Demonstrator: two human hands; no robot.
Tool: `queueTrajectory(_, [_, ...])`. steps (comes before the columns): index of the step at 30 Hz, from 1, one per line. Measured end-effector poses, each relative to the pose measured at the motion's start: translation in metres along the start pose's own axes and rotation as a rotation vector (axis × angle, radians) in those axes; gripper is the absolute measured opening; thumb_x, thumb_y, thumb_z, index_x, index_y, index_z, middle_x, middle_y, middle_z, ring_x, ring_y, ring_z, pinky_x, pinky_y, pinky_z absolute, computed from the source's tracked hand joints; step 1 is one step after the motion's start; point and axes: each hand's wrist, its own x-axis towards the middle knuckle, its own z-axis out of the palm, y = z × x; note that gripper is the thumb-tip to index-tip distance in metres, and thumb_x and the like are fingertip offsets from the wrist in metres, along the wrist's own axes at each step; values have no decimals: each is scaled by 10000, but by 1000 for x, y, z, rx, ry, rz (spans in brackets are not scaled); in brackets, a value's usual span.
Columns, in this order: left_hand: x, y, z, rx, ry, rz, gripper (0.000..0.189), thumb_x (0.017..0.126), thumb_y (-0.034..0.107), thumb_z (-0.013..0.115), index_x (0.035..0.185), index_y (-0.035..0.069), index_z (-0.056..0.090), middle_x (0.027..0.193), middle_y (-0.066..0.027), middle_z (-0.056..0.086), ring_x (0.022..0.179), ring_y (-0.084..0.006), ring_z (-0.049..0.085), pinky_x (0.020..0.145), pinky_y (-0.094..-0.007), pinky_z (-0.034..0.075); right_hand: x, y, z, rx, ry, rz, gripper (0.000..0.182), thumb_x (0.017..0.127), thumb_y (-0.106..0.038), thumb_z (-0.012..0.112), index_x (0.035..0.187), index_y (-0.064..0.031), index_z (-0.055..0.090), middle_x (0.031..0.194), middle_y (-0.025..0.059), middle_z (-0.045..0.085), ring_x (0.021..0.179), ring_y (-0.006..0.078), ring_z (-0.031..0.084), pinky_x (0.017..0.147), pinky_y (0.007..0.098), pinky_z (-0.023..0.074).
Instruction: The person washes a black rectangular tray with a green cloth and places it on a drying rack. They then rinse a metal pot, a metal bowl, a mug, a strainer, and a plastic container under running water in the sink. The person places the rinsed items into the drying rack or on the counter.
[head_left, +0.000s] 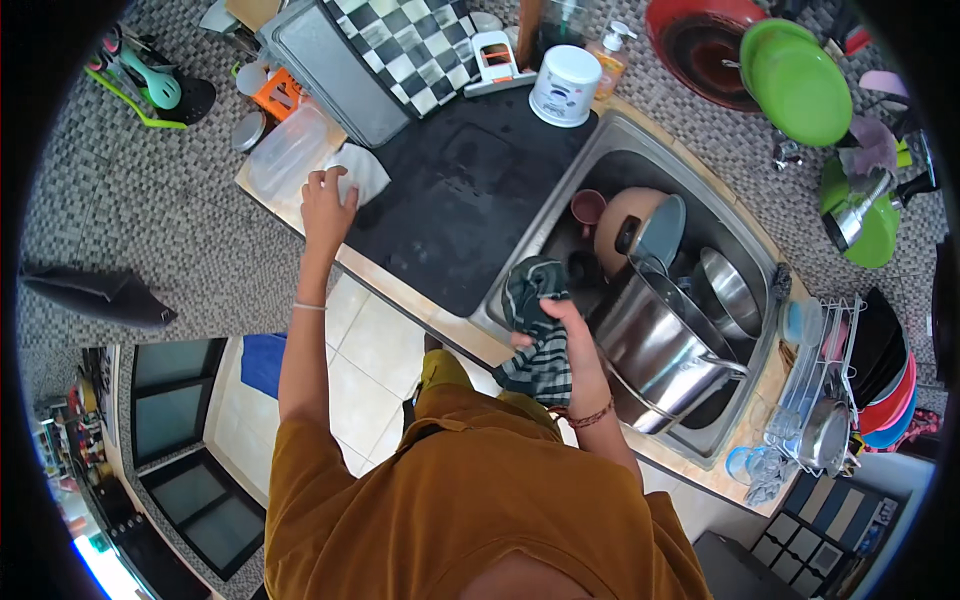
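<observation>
My left hand is on the edge of a white cloth at the left of the counter, beside a clear plastic container; whether its fingers grip the cloth is hard to tell. A dark checked cloth is bunched in my right hand, over the counter's front edge by the sink. A black mat with wet marks lies between the two hands. Just right of my right hand, a large steel pot leans in the sink.
The sink also holds a red cup, a pan and a steel bowl. A white tub and a soap bottle stand behind the mat. A grey tray leans at the back left. A wire dish rack stands right of the sink.
</observation>
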Motion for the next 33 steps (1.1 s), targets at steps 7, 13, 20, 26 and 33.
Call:
queueTrajectory(7, [36,-39,28,-85,-264,31,678,680,369,774,1257,113,527,1100,-117,563,1010,-298,591,756,-444,504,148,-33,21,-955,250,-612,517,811,-171,694,1275,-39,508,1012,110,585,922,227,587,760,362,490])
queueTrajectory(13, [47,-72,22,-628,-256,24,355,672,113,743,1005,11,670,811,-131,638,709,-245,632,681,-338,516,321,-71,23,-1976,660,-1063,312,809,-131,634,1092,-30,548,1001,224,525,964,414,558,783,455,498])
queueTrajectory(20, [30,-112,-16,-997,-264,-405,329,763,-55,654,1088,-7,640,917,-37,656,810,-93,598,676,-225,487,348,31,77,-2296,545,-1041,157,812,-46,525,966,-19,540,1003,182,492,970,343,545,671,347,560])
queueTrajectory(26, [38,-123,-10,-1179,-193,-394,348,790,-108,598,1136,-66,592,1057,-102,649,974,-139,615,828,-241,484,295,80,88,-2157,33,-719,338,788,30,520,1114,-46,565,1009,168,471,986,344,525,805,405,501])
queueTrajectory(33, [35,-124,-15,-1250,-158,-358,360,793,-134,593,1147,-71,586,1098,-117,641,1016,-161,608,885,-270,468,271,-34,54,-2196,629,-984,462,727,88,530,1143,-107,576,1006,193,523,942,392,550,812,454,480])
